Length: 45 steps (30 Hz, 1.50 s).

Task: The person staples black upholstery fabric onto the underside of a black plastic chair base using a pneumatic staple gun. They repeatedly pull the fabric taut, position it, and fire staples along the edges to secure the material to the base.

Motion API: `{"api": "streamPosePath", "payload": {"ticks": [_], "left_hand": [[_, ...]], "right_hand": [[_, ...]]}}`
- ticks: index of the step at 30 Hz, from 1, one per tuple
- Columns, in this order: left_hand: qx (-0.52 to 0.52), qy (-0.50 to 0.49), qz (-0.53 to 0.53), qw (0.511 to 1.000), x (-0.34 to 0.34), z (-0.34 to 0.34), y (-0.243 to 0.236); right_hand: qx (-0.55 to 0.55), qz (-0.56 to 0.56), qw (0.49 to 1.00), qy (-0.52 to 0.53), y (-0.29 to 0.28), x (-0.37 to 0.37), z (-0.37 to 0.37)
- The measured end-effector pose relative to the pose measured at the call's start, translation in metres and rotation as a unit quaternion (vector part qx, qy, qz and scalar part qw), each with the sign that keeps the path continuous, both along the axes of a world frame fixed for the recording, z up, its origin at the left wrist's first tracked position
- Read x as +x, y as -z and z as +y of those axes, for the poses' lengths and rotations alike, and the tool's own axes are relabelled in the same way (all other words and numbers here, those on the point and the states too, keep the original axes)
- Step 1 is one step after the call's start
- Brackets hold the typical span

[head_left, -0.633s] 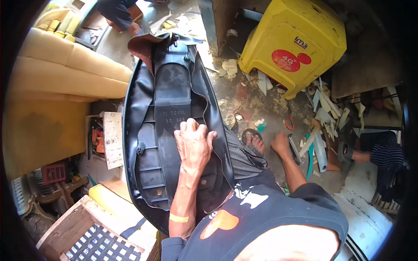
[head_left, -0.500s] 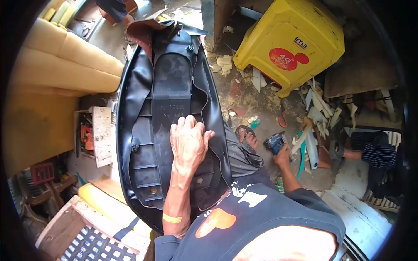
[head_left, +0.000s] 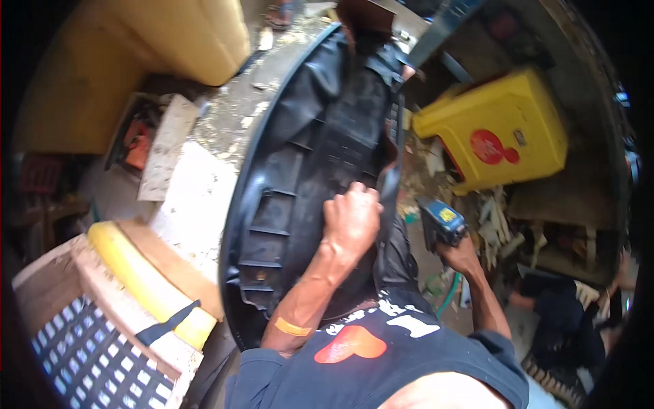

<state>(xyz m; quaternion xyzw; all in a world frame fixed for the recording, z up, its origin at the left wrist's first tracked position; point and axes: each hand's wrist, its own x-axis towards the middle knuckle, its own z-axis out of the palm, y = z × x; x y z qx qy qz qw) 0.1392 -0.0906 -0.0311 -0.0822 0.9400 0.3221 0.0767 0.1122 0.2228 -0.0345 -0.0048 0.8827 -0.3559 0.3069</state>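
A motorcycle seat (head_left: 283, 204) lies upside down in front of me, its ribbed black plastic base facing up. Black vinyl cover (head_left: 320, 65) is folded loosely over its rim, and a brown flap (head_left: 364, 15) sticks out at the far end. My left hand (head_left: 351, 218) is closed, knuckles up, against the base near its right side; whatever its curled fingers may hold is hidden. Off the seat to the right, my right hand (head_left: 460, 252) grips a blue and black staple gun (head_left: 443, 223) with a yellow label. The gun is apart from the seat.
A yellow plastic stool (head_left: 524, 136) lies tipped at the right, with scraps (head_left: 494, 221) beside it. At the left are a wooden box (head_left: 163, 150) and a tan cushioned seat (head_left: 177, 34). A wooden frame with woven straps (head_left: 102, 347) stands near left. Another person (head_left: 565, 313) sits at right.
My right hand has raised the staple gun and brought it closer to the seat. The view has swung, so the seat appears tilted and farther right. My left hand stays closed against the base.
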Motion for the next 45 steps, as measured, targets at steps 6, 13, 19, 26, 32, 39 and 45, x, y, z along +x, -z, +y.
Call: {"api": "streamPosePath", "payload": {"ticks": [6,13,19,26,32,39,45], "left_hand": [[0.049,0.002,0.034,0.998,-0.002,-0.007,0.008],[0.079,-0.006,0.031,0.996,-0.001,-0.01,0.013],[0.091,-0.002,0.027,0.996,0.002,-0.008,0.015],[0.076,0.006,0.027,0.997,-0.002,-0.011,0.016],[0.093,0.004,0.033,0.995,-0.001,-0.011,0.016],[0.07,0.02,0.025,0.997,-0.001,-0.007,0.017],[0.083,0.021,0.005,0.996,-0.003,-0.014,0.016]], "right_hand": [[-0.065,0.074,0.967,-0.234,-0.067,-0.01,-0.065],[0.048,0.043,0.941,-0.332,-0.081,-0.022,-0.094],[0.205,0.031,0.906,-0.37,-0.1,-0.024,-0.138],[0.214,-0.052,0.921,-0.32,-0.106,-0.047,-0.145],[0.222,0.007,0.91,-0.35,-0.108,-0.053,-0.155],[0.287,0.01,0.88,-0.379,-0.107,-0.05,-0.168],[0.211,-0.012,0.922,-0.325,-0.114,-0.069,-0.156]]}}
